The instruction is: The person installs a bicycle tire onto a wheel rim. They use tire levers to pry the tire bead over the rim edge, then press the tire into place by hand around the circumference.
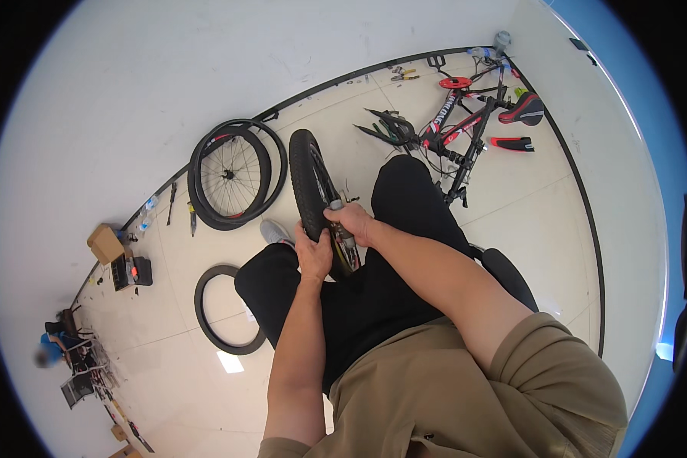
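Note:
An upright bicycle wheel with a knobby black tyre (304,168) stands between my black-trousered legs. My left hand (313,253) grips the lower part of the tyre from its left side. My right hand (349,220) is closed round a silvery-grey part (346,243) at the wheel's right side, near its middle; what exactly that part is, I cannot make out. My right thumb lies close to the tyre, and much of the wheel's hub is hidden by the hands.
A wheel and loose tyres (227,175) lie left near the wall, another tyre (206,328) below. A black-red bicycle frame (473,122) lies right, with pliers (404,75) nearby. An open box (103,243), black case (130,273) and folded chair (76,389) sit left.

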Available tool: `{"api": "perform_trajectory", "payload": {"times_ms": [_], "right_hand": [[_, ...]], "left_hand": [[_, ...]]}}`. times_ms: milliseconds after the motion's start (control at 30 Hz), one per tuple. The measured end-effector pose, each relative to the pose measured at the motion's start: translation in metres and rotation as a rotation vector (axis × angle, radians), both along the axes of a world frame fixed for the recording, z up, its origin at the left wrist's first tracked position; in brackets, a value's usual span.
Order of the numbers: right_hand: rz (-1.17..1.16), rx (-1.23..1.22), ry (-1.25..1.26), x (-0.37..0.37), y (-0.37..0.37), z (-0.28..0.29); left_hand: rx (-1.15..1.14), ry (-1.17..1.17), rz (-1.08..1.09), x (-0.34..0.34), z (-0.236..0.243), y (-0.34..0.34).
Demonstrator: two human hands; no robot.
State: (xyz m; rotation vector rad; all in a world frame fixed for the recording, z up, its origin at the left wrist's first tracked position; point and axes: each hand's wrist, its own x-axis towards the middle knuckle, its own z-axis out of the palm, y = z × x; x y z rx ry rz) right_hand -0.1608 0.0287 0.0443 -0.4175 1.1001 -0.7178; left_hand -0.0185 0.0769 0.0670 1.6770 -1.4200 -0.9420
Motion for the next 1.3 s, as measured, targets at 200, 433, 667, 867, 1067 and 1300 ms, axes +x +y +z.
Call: {"api": "perform_trajectory", "payload": {"times_ms": [200,433,667,867,1067,1300], "right_hand": [[0.016,-0.011,0.032,0.004,0.002,0.002],[0.053,-0.024,0.098,0.007,0.003,0.007],[0.029,0.027,-0.039,0.005,-0.002,-0.005],[0.107,0.034,-0.145,0.002,-0.007,-0.013],[0.119,-0.017,-0.158,0.007,-0.007,-0.016],[0.134,-0.041,-0.156,0.009,-0.011,-0.018]], "left_hand": [[-0.014,0.025,0.027,0.001,0.000,0.000],[-0.001,-0.031,0.095,-0.003,0.003,0.003],[0.016,0.011,0.131,-0.004,0.001,0.006],[0.056,0.000,0.095,0.000,0.007,0.002],[0.079,0.000,0.127,0.003,0.004,0.002],[0.109,0.026,0.153,0.002,-0.001,0.002]]}}
